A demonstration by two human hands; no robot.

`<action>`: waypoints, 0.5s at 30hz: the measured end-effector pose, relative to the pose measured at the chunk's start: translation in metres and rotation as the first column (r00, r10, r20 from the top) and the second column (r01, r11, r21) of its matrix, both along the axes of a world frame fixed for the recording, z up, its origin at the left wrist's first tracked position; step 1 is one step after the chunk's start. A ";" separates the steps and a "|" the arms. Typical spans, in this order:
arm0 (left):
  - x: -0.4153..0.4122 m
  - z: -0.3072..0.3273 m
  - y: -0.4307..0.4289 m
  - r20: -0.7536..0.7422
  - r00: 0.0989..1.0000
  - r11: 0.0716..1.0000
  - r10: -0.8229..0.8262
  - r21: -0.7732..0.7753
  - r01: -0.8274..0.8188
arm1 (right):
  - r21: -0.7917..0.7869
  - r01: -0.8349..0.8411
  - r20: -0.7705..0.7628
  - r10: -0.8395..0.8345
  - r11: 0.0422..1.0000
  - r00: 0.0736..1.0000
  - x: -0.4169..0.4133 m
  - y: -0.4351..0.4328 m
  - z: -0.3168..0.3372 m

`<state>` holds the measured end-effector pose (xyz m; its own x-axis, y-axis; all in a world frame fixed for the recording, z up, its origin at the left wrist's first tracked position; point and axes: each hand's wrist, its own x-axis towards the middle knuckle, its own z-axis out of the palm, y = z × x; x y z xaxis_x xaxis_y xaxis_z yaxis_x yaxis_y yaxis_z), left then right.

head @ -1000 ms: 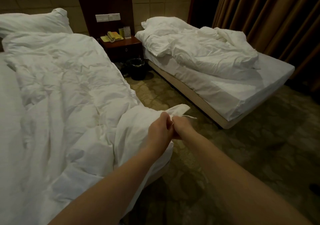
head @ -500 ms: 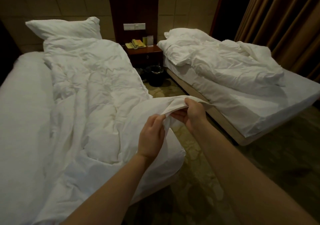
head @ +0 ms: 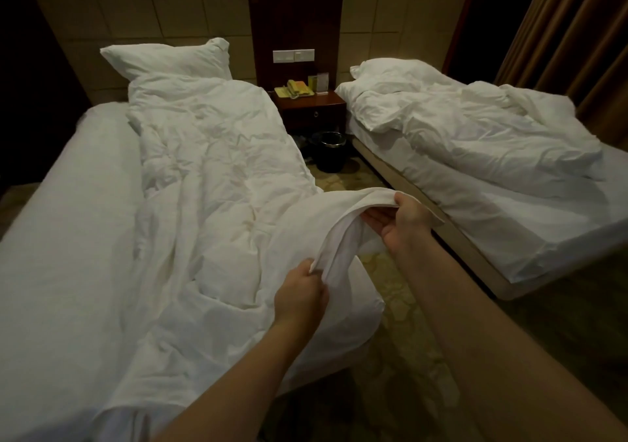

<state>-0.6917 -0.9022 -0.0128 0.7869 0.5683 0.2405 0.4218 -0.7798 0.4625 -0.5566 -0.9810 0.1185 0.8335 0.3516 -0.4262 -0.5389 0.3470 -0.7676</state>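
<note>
A crumpled white duvet (head: 217, 183) covers the near bed (head: 61, 237), with a white pillow (head: 166, 57) at its head. The duvet cover's open edge (head: 343, 227) is lifted off the bed's foot corner. My left hand (head: 299, 297) grips that edge low down, fingers curled round the fabric. Higher and to the right, my right hand (head: 404, 220) holds the same edge, thumb on top and fingers underneath. The stretch of fabric between the hands arches upward.
A second bed (head: 509, 210) with a rumpled duvet stands at the right, brown curtains (head: 577, 51) behind it. Between the beds are a dark nightstand (head: 311, 108) with a phone and a black bin (head: 331, 151). Patterned carpet runs between the beds.
My hands, close together a second ago, have drawn apart along the cover's edge: the left slid down and toward me, the right rose. The camera has tilted up and left.
</note>
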 end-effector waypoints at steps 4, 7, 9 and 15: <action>-0.011 -0.003 -0.007 -0.048 0.999 1.000 -0.012 0.000 0.012 | 0.031 0.014 -0.034 -0.013 0.999 0.999 0.002 0.005 0.001; -0.016 -0.006 -0.002 -0.012 1.000 1.000 0.002 0.020 -0.002 | 0.036 0.029 -0.048 -0.027 0.999 0.998 0.002 0.007 0.002; -0.019 -0.002 0.004 -0.030 0.999 0.998 0.035 -0.048 -0.037 | 0.032 0.051 -0.056 -0.049 0.998 0.997 0.002 0.007 0.003; -0.041 0.007 0.031 0.076 0.980 0.980 -0.187 0.088 0.180 | -0.098 0.115 -0.037 -0.119 0.989 0.992 0.014 -0.002 -0.003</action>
